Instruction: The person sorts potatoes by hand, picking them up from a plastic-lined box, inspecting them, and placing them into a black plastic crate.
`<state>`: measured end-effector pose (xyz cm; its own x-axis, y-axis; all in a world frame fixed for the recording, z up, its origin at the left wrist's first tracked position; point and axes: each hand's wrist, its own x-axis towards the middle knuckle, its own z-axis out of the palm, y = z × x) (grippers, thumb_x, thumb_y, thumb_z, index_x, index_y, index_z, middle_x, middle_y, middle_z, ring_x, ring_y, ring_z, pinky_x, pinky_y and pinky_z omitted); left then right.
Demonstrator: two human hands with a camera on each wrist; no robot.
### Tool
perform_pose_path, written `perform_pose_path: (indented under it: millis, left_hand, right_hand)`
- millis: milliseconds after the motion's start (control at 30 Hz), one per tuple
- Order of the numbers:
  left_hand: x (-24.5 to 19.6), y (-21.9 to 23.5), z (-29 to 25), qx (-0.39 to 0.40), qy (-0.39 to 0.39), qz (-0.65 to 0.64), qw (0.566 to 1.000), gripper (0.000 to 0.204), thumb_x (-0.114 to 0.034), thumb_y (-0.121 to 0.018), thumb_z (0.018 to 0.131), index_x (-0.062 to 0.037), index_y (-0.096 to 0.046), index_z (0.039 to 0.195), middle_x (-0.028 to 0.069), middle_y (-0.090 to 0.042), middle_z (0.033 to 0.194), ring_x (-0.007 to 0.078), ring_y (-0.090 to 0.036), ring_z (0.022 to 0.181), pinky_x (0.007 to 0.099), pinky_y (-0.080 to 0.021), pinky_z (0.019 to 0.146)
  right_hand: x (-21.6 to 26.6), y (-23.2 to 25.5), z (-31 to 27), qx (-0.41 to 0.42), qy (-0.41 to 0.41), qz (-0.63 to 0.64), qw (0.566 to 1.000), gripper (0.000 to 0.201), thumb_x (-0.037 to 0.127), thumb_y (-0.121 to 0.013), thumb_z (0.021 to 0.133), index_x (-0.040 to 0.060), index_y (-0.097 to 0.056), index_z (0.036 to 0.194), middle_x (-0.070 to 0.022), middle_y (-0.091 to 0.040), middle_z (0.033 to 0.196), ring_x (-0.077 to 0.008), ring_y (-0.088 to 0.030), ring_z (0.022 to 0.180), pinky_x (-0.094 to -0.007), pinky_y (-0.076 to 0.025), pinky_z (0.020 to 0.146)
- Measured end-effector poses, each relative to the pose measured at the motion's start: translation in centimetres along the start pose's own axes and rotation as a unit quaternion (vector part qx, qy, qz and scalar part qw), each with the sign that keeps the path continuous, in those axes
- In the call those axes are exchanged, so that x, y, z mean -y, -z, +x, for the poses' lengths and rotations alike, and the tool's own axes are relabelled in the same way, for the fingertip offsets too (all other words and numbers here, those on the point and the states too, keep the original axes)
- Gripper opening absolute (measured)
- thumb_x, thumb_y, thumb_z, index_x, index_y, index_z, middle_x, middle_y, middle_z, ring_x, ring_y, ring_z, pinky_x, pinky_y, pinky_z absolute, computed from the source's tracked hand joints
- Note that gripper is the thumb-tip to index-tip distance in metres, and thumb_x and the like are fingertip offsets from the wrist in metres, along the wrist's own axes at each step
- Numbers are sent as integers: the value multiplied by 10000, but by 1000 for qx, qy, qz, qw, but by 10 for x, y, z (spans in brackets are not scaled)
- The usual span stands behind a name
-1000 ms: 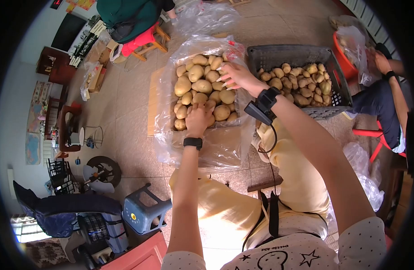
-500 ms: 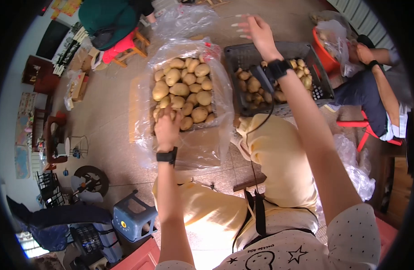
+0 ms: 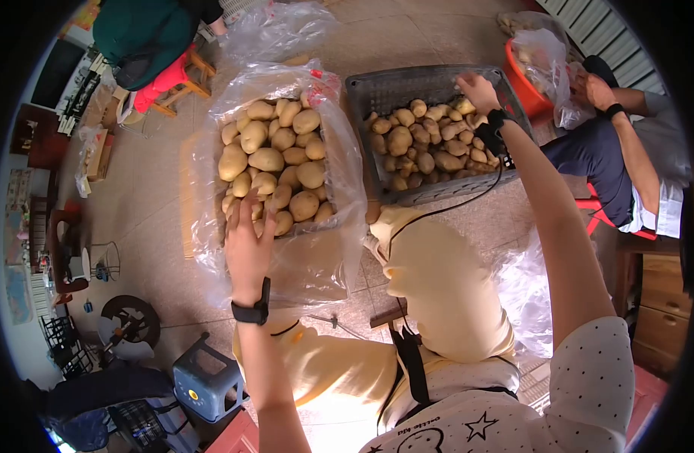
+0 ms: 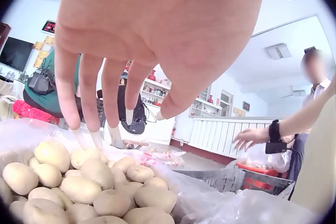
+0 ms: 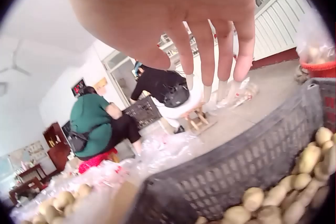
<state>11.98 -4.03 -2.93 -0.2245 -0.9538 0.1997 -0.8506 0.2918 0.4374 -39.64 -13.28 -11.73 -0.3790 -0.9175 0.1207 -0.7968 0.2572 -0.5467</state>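
Large tan potatoes (image 3: 265, 159) fill a box lined with a clear plastic bag (image 3: 347, 181). My left hand (image 3: 249, 257) is at the near left corner of this pile, fingertips right at the potatoes. In the left wrist view its long-nailed fingers (image 4: 110, 90) stretch out straight, with nothing gripped. My right hand (image 3: 479, 92) hovers over the far side of the black plastic crate (image 3: 430, 70), where smaller, lumpier potatoes (image 3: 399, 141) lie. The right wrist view has its fingers (image 5: 207, 50) extended and apart, holding nothing.
A red tub (image 3: 519, 83) with a plastic bag stands beyond the crate, near a seated person (image 3: 633, 151). Another person in green (image 3: 147, 34) sits at the far left. A blue stool (image 3: 207, 381) and loose plastic bags (image 3: 524, 291) are close by.
The head view has swung right. My right hand left the lined box, rose past the crate's far edge, then came down over the crate. The left hand stayed at the lined box, its fingers straightening.
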Motion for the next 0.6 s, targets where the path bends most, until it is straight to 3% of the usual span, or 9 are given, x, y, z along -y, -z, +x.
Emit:
perform_pose_path:
  millis: [133, 167, 267, 300, 400, 467, 500, 567, 600]
  left_hand:
    - [-3, 12, 2, 13, 16, -2, 1000, 381, -235, -597, 880, -56, -544, 1212, 152, -614, 1040, 342, -595, 978, 421, -476, 804]
    - [-3, 13, 3, 11, 19, -3, 1000, 379, -230, -600, 877, -57, -545, 1210, 150, -615, 1041, 343, -595, 977, 421, -476, 803]
    - [-2, 13, 3, 4, 13, 8, 1000, 378, -218, -606, 872, -63, -542, 1211, 148, -615, 1050, 349, -595, 986, 423, -478, 796]
    - [-6, 13, 3, 5, 15, 5, 1000, 378, -218, -606, 872, -63, -542, 1211, 148, -615, 1050, 349, -595, 986, 423, -478, 796]
    - [-12, 13, 2, 27, 28, -10, 999, 378, -203, -612, 870, -49, -541, 1208, 158, -615, 1038, 353, -592, 981, 416, -470, 817]
    - [-8, 10, 1, 26, 23, 0, 999, 381, -202, -612, 871, -46, -541, 1211, 159, -614, 1036, 351, -592, 977, 417, -467, 822]
    - [-7, 10, 1, 25, 16, 13, 999, 384, -200, -612, 871, -42, -540, 1213, 160, -614, 1034, 349, -591, 974, 417, -465, 827]
    - [-6, 10, 1, 29, 17, 6, 999, 384, -193, -613, 872, -44, -541, 1218, 162, -613, 1029, 346, -591, 972, 416, -463, 829]
    - [-7, 10, 2, 26, 15, 9, 1000, 383, -189, -614, 873, -41, -541, 1218, 164, -613, 1026, 345, -590, 971, 414, -461, 832]
  right_hand:
    - [-47, -3, -3, 35, -29, -75, 996, 337, 367, -557, 842, 71, -647, 975, -169, -672, 953, -365, -624, 930, -422, -491, 838]
    - [-60, -4, -3, 39, -30, -77, 996, 337, 367, -557, 842, 71, -647, 975, -169, -672, 953, -365, -624, 930, -422, -491, 838]
    - [-106, -18, -6, 120, 47, -308, 942, 235, 295, -619, 795, 121, -610, 952, -151, -651, 904, -347, -631, 900, -465, -503, 766]
    - [-84, -10, -22, 157, 31, -340, 927, 271, 292, -629, 781, 127, -604, 995, -145, -645, 938, -335, -620, 944, -460, -503, 787]
    - [-123, -35, -26, 132, 44, -357, 924, 307, 265, -646, 762, 124, -593, 1029, -140, -645, 937, -330, -607, 977, -449, -500, 804]
    - [-136, -38, -23, 209, -44, -364, 907, 325, 251, -636, 792, 114, -561, 1078, -150, -618, 1069, -330, -585, 1044, -443, -509, 854]
    - [-137, -37, -23, 211, -45, -368, 905, 325, 251, -636, 792, 114, -561, 1078, -150, -618, 1069, -330, -585, 1044, -443, -509, 854]
    - [-139, -33, -21, 126, -86, -308, 939, 328, 225, -662, 777, 123, -566, 1073, -146, -627, 1036, -334, -582, 1052, -441, -501, 861]
    - [-146, -30, -19, 62, -52, -279, 957, 378, 217, -665, 738, 114, -587, 1093, -154, -654, 973, -327, -623, 950, -426, -503, 826]
